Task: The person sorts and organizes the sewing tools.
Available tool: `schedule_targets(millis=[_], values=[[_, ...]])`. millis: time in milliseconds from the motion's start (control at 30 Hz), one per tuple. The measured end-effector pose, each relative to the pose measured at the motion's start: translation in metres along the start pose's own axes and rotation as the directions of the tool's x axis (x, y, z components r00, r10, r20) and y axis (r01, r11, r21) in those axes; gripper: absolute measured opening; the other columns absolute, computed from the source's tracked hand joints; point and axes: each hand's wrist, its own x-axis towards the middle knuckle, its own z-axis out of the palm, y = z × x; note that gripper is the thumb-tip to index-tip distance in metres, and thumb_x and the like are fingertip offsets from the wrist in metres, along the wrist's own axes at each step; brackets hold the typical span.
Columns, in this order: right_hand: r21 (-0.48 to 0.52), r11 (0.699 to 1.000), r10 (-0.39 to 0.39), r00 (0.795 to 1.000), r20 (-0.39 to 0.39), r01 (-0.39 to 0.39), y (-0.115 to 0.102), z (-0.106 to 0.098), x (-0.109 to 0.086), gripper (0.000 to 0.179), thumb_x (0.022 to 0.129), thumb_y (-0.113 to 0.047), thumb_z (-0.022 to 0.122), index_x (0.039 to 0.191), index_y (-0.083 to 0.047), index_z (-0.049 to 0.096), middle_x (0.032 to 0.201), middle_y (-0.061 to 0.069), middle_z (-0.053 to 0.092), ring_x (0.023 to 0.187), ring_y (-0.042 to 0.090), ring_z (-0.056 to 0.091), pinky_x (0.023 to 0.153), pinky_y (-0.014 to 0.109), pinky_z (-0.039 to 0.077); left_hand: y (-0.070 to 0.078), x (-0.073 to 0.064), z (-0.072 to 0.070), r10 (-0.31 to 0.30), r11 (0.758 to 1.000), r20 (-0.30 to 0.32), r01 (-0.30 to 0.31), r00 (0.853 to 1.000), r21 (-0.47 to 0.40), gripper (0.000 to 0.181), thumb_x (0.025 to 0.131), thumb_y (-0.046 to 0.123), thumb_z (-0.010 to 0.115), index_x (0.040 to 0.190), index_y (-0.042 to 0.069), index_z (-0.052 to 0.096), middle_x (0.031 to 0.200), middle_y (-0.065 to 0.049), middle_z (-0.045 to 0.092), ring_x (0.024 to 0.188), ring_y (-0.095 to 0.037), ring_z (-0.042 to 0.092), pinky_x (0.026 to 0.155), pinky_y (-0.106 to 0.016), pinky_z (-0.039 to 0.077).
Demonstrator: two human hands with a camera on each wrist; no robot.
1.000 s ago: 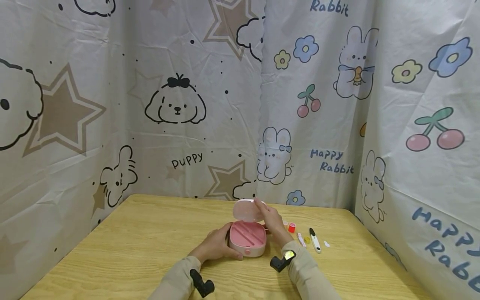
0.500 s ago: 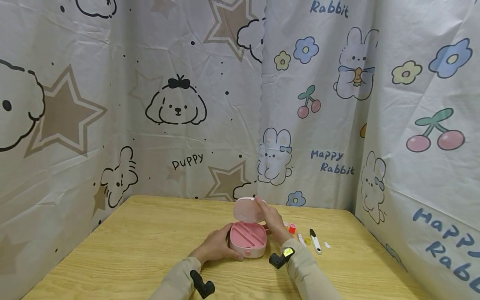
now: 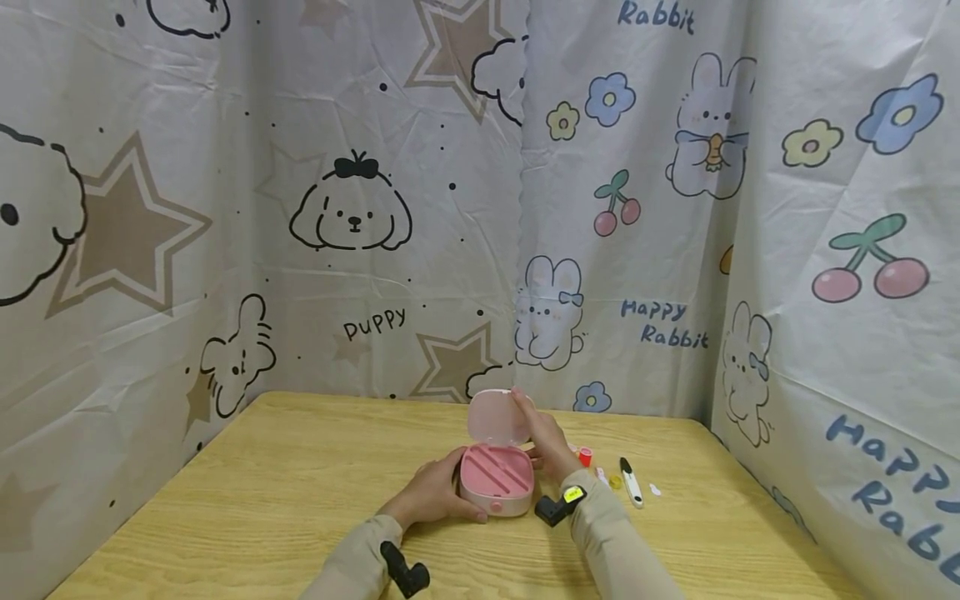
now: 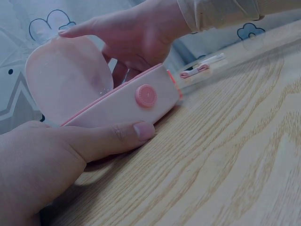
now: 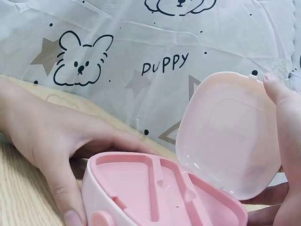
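Note:
A small pink and white box (image 3: 513,506) with a hinged lid rests on the table in front of me. Its lid (image 3: 491,417) stands raised at the back. A pink insert (image 5: 131,181) with raised dividers fills the box, and a round pink button (image 4: 146,96) sits on its front wall. My left hand (image 3: 435,490) grips the box's left side, thumb along the lower front, the other fingers mostly hidden behind. My right hand (image 3: 549,446) holds the lid, thumb at its upper right edge, other fingers behind it near the box's right rear.
Right of the box lie a red spool (image 3: 585,457), a pink and white strip (image 3: 601,477), a small yellow round piece (image 3: 616,482), a slim white tool with a black end (image 3: 632,483) and a white scrap (image 3: 655,489). Printed curtains (image 3: 360,283) enclose the wooden table (image 3: 300,483).
The lid has swung a little further up, and my right hand has shifted slightly with it. My left hand and the box have stayed in place.

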Motion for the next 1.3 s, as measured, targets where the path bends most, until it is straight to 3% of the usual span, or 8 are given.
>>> schedule_targets(millis=[300, 667, 967, 1167, 1300], values=[[0.047, 0.997, 0.057, 0.998, 0.039, -0.059, -0.0038, -0.0024, 0.0013, 0.118, 0.082, -0.09, 0.05, 0.152, 0.003, 0.04, 0.135, 0.032, 0.053, 0.095, 0.046, 0.066, 0.076, 0.051, 0.061, 0.0024, -0.0023, -0.0021, 0.013, 1.0, 0.0, -0.013, 1.0, 0.012, 0.111, 0.071, 0.048, 0.095, 0.158, 0.008, 0.039, 0.148, -0.009, 0.056, 0.133, -0.031, 0.053, 0.111, -0.056, 0.04], [0.083, 0.993, 0.078, 0.995, 0.063, -0.083, -0.0028, -0.0029, 0.0044, 0.108, 0.086, -0.087, 0.048, 0.144, 0.003, 0.046, 0.115, 0.027, 0.061, 0.091, 0.04, 0.069, 0.077, 0.05, 0.061, 0.0047, -0.0035, -0.003, 0.013, 1.0, -0.005, -0.013, 1.0, 0.014, 0.106, 0.071, 0.046, 0.096, 0.154, 0.008, 0.043, 0.145, -0.007, 0.058, 0.13, -0.029, 0.054, 0.111, -0.056, 0.039], [0.068, 0.993, 0.09, 0.994, 0.062, -0.095, -0.0009, -0.0036, 0.0065, 0.106, 0.086, -0.088, 0.046, 0.144, 0.0, 0.047, 0.11, 0.026, 0.063, 0.086, 0.038, 0.07, 0.075, 0.05, 0.061, 0.0026, -0.0025, -0.0022, 0.027, 0.999, -0.004, -0.027, 1.0, 0.027, 0.105, 0.071, 0.047, 0.095, 0.155, 0.01, 0.044, 0.146, -0.006, 0.058, 0.132, -0.028, 0.053, 0.114, -0.059, 0.03], [0.038, 0.995, 0.09, 0.995, 0.054, -0.092, -0.0004, -0.0036, 0.0084, 0.101, 0.09, -0.086, 0.042, 0.143, 0.0, 0.048, 0.108, 0.026, 0.065, 0.085, 0.037, 0.071, 0.075, 0.049, 0.061, 0.0014, -0.0024, -0.0018, 0.024, 1.0, 0.001, -0.024, 1.0, -0.001, 0.11, 0.071, 0.047, 0.095, 0.158, 0.011, 0.039, 0.149, -0.005, 0.055, 0.134, -0.028, 0.052, 0.112, -0.056, 0.036], [0.017, 0.995, 0.095, 0.994, 0.048, -0.096, 0.0006, -0.0043, 0.0097, 0.099, 0.092, -0.084, 0.038, 0.142, 0.001, 0.048, 0.106, 0.026, 0.065, 0.085, 0.036, 0.07, 0.074, 0.047, 0.061, 0.001, -0.0015, -0.0014, 0.014, 0.999, 0.002, -0.013, 1.0, -0.029, 0.112, 0.07, 0.046, 0.096, 0.159, 0.012, 0.037, 0.152, -0.004, 0.052, 0.137, -0.029, 0.048, 0.114, -0.057, 0.034]])
